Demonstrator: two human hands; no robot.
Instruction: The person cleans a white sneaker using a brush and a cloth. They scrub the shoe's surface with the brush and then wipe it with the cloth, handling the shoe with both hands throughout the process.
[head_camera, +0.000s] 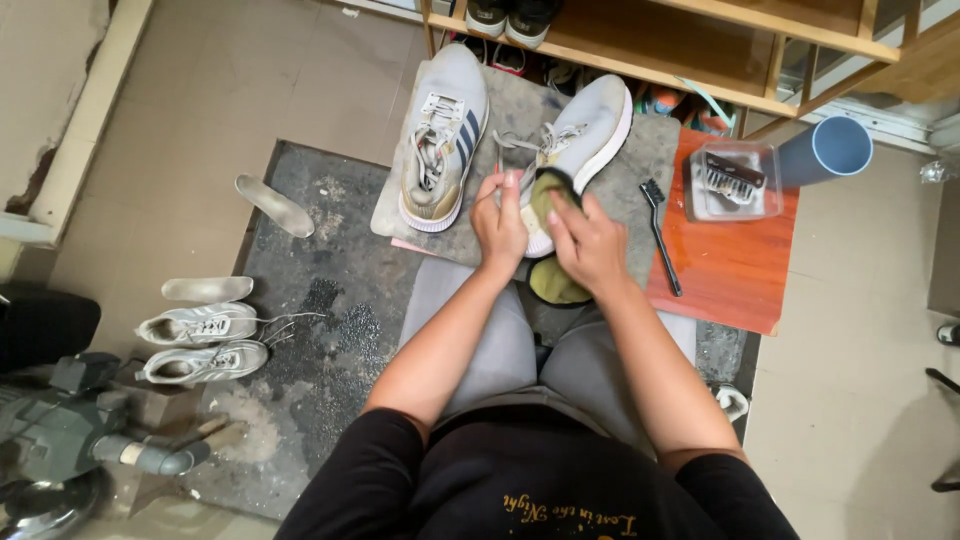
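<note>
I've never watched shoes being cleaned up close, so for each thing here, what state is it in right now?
Left hand: steadying the heel of the right shoe.
Right hand: pressing a green cloth on that shoe.
Right shoe: on the mat, laces loose.
Left shoe: upright, laced, untouched.
Black brush: lying on the mat's edge.
Clear box: on the red board, brush inside.
Insole: out, on the floor.
White pair: on the floor.

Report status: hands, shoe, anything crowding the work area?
Left hand steadies the pale sneaker at its heel. Right hand presses an olive cloth there. Second sneaker alongside; black brush lies right, apart.
</note>
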